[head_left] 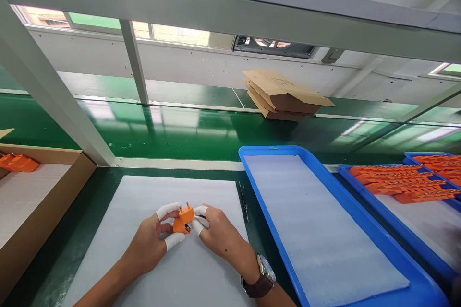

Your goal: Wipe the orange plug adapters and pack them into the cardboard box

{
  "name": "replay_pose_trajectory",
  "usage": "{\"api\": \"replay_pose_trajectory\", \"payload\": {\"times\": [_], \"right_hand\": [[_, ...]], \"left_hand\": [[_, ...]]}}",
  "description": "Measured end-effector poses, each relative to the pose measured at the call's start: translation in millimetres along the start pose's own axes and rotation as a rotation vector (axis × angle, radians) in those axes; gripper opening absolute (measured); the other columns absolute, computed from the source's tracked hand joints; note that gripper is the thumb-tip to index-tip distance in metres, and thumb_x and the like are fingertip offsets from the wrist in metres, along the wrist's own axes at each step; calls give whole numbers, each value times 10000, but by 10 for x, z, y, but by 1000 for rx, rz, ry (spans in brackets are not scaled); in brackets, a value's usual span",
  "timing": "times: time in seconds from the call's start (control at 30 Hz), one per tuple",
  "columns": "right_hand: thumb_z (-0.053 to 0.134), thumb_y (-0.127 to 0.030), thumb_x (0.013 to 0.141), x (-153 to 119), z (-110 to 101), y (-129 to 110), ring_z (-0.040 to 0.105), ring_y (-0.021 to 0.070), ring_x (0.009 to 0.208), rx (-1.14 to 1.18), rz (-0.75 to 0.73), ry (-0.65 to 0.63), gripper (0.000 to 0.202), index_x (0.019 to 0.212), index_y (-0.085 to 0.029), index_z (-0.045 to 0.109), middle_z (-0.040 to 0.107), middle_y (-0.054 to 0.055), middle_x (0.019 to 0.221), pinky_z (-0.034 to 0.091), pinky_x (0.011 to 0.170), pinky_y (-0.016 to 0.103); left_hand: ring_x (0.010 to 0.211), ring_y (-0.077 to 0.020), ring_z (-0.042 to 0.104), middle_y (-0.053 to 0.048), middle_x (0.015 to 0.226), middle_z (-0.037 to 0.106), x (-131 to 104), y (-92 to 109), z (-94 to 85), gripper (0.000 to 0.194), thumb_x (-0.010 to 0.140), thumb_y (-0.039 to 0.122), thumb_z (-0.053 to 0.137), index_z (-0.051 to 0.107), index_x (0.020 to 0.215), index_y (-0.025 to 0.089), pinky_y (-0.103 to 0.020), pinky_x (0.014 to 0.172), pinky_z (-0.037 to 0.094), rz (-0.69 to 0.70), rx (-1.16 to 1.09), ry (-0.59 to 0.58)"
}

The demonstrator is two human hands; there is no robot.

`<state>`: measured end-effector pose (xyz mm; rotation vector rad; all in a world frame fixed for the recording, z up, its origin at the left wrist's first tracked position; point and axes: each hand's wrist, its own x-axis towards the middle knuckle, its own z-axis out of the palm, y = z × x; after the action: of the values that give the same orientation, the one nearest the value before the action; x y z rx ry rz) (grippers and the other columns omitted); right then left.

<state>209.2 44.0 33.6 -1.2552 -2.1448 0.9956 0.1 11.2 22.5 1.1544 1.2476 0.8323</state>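
Both hands meeting over the foam mat [151,268], left hand [153,242], right hand [216,235], fingertips pinching orange plug [183,220]

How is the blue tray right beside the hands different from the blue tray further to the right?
The near blue tray holds only a bare white foam sheet; the far blue tray carries rows of orange parts. The near tray shows almost whole, while the far one is cut off by the picture's edge. Both are blue, rimmed and foam-lined, on the green bench.
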Motion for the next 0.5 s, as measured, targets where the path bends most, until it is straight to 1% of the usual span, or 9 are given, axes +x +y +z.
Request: {"api": "replay_pose_trajectory", "payload": {"times": [0.1,0.17,0.23,0.3,0.37,0.43,0.5], "right_hand": [[507,-5,857,19,65,45,587,162,709,-64,-44,21,262,964,-197,651,645,27,876,484,625,270],[500,-16,877,24,120,74,585,170,717,-82,-114,53,243,985,-186,636,643,40,884,494,629,281],[486,-50,915,25,161,84,591,178,745,-57,-190,102,216,995,-189,631,648,50,900,512,651,294],[478,-111,961,26,175,71,605,176,766,31,-226,156,186,987,-200,639,654,52,917,525,669,296],[501,-198,990,33,152,41,633,169,789,183,-191,211,160,983,-214,660,669,47,935,546,695,289],[550,-296,985,47,94,8,667,175,819,345,-90,278,154,983,-224,686,696,46,944,572,736,290],[598,-383,955,63,15,-12,693,201,851,436,28,357,198,983,-223,711,727,57,943,593,769,312]], "left_hand": [[991,-279,732,-92,1334,655,3,-11,17,654,719,295,845,597,1324,263,-457,938,578,-32,-47,38],[1003,-294,729,-101,1305,676,14,-7,18,660,673,316,880,629,1279,240,-469,938,583,-36,-116,64],[1026,-308,720,-108,1259,704,28,7,13,659,625,325,914,661,1224,220,-471,935,589,-22,-175,73],[1053,-324,706,-115,1224,722,42,29,10,684,599,333,935,666,1216,212,-462,888,606,-8,-229,58],[1091,-343,686,-126,1225,721,52,49,14,738,596,331,942,644,1262,216,-449,844,614,10,-278,26],[1139,-359,662,-131,1242,713,57,57,25,788,608,313,940,610,1319,230,-444,847,610,29,-305,7],[1170,-366,649,-130,1247,711,61,48,34,817,623,295,933,580,1359,242,-453,872,599,35,-309,16]]}}
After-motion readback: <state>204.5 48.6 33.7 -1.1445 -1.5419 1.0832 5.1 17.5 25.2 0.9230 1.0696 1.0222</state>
